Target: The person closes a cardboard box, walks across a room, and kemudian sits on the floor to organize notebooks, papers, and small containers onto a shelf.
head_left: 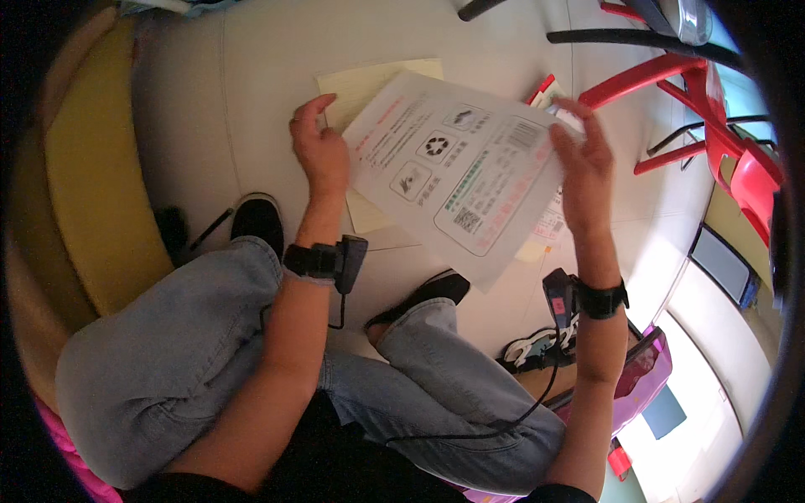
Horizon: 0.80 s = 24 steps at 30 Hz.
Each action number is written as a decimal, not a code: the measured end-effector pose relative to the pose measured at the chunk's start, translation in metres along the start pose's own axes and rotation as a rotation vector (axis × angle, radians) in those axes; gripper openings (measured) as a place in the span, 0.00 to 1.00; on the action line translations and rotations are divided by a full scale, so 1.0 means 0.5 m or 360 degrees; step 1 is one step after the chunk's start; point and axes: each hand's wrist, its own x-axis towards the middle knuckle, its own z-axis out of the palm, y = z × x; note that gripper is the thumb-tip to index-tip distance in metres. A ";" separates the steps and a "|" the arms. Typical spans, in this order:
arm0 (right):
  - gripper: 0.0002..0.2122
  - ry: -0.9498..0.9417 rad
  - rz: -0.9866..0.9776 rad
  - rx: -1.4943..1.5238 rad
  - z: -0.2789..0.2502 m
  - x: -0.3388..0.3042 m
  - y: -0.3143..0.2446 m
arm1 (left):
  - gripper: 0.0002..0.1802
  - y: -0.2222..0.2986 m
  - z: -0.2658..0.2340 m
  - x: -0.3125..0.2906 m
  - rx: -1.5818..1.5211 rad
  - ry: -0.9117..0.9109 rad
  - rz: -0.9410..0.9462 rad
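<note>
A translucent white plastic bag [428, 172], printed with icons, a barcode and a square code, hangs tilted in front of me above the floor. My right hand [584, 163] grips its right edge between thumb and fingers, slightly blurred. Beside the bag's left corner is my left hand [321, 151], its thumb and forefinger apart, holding nothing that I can see. Behind and below the bag lies a pale yellow lined sheet or pad [369, 80], partly covered by it. A black strap with a small box sits on each wrist.
Red chairs [713, 109] with dark legs stand at the far right. A red-edged item [545, 88] and printed papers [549, 220] lie partly hidden near the bag. A yellow upholstered piece [101, 168] borders the left. A purple bag [650, 369] and a sandal [537, 348] are at lower right.
</note>
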 end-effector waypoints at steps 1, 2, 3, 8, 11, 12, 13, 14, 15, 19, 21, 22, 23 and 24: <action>0.12 -0.0074 0.0057 0.0137 -0.008 0.004 -0.036 | 0.23 -0.007 -0.007 0.002 -0.0013 0.0025 0.0003; 0.12 -0.0157 0.0117 0.0301 -0.016 0.014 -0.058 | 0.23 -0.019 -0.022 0.008 -0.0403 0.0031 -0.0210; 0.14 -0.0104 0.0045 0.0380 -0.027 0.027 -0.063 | 0.23 -0.019 -0.022 0.008 -0.0812 0.0017 -0.0434; 0.20 -0.0549 -0.0042 0.0944 -0.054 0.038 -0.114 | 0.22 0.020 0.037 -0.074 -0.0629 -0.0538 -0.0313; 0.18 -0.0389 -0.0079 0.0484 -0.066 0.022 -0.135 | 0.22 0.065 0.058 -0.100 -0.0526 -0.0791 -0.0271; 0.18 -0.0417 -0.0090 0.0498 -0.072 0.012 -0.126 | 0.22 0.083 0.047 -0.099 -0.0284 -0.0791 -0.0246; 0.16 -0.0399 -0.0067 0.0472 -0.085 0.004 -0.110 | 0.19 0.042 0.063 -0.092 -0.0501 -0.0715 -0.0062; 0.15 -0.0377 -0.0063 0.0442 -0.108 0.006 -0.104 | 0.19 0.052 0.064 -0.086 -0.0515 -0.0714 -0.0053; 0.14 -0.0358 -0.0055 0.0412 -0.130 0.008 -0.094 | 0.16 0.059 0.057 -0.081 -0.0250 -0.0811 -0.0021; 0.13 0.0237 -0.0164 0.0051 -0.324 0.066 -0.034 | 0.10 0.027 0.039 -0.065 -0.0112 -0.0765 0.0137; 0.15 0.0665 -0.0166 0.0431 -0.469 0.078 0.011 | 0.10 0.022 0.021 -0.056 -0.0214 -0.0818 -0.0066; 0.16 0.0897 -0.0237 0.0396 -0.517 0.062 0.019 | 0.11 0.031 0.019 -0.048 -0.0433 -0.0678 -0.0289; 0.16 0.0733 -0.0159 0.0727 -0.547 0.049 0.085 | 0.12 0.036 -0.009 -0.030 -0.0594 -0.0484 -0.0495; 0.17 0.0604 -0.0106 0.0987 -0.558 0.016 0.087 | 0.12 0.047 -0.003 -0.022 -0.0604 -0.0516 -0.0509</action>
